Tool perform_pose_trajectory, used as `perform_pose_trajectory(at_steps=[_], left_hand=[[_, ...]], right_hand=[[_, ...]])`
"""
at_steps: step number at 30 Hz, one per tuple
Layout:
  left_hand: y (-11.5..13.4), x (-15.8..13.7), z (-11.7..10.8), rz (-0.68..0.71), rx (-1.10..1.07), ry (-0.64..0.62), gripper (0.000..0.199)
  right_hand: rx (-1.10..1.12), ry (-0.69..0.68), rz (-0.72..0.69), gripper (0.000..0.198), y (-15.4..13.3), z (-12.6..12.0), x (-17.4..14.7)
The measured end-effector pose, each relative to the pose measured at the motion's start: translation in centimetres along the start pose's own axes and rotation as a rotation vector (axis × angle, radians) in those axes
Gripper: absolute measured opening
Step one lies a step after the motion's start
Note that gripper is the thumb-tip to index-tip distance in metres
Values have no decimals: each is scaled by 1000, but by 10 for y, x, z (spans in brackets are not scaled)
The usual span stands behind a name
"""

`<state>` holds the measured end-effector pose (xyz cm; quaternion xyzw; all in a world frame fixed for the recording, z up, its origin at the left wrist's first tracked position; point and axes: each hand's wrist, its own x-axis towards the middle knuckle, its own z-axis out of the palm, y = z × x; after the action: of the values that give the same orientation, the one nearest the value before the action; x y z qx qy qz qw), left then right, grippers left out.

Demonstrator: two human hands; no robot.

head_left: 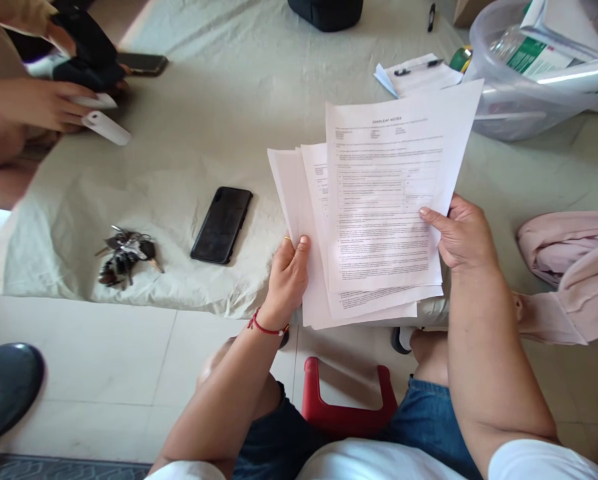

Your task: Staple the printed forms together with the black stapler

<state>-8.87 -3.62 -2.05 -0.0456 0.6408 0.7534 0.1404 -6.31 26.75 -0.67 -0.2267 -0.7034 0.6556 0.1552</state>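
Several printed paper sheets (383, 200) are spread like a fan between my two hands, above the near edge of the cloth-covered table. My left hand (287, 270) pinches the left side of the lower sheets (289, 193), thumb on top. With thumb in front and fingers behind, my right hand (461, 230) grips the right edge of the front sheet, which carries dense text and a table under a heading. The sheets overlap, so most of the lower ones are hidden. Left of the papers, a black smartphone (221, 225) lies on the cloth.
A bunch of keys (126, 253) lies left of the phone. Another person's hand (43, 103) holds a dark device at the upper left, beside a paper roll (106, 127). A plastic basket (509, 100) and a pen (419, 67) are upper right, pink fabric (579, 267) right. A red stool (349, 407) stands below.
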Motion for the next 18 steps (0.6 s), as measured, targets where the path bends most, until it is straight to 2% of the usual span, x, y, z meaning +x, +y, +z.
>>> perform_pose_trajectory(at_steps=[4,11,18], left_hand=[[1,4,-2,67,113,47,42],[-2,5,-1,30,64,8,35],[-2,3,-1,-9,74,-20,43]], right_hand=[[-20,4,-8,35,2,0,0],[-49,-12,-58,36,0,2,-1],[-38,-38,-89,39,-5,3,-3]])
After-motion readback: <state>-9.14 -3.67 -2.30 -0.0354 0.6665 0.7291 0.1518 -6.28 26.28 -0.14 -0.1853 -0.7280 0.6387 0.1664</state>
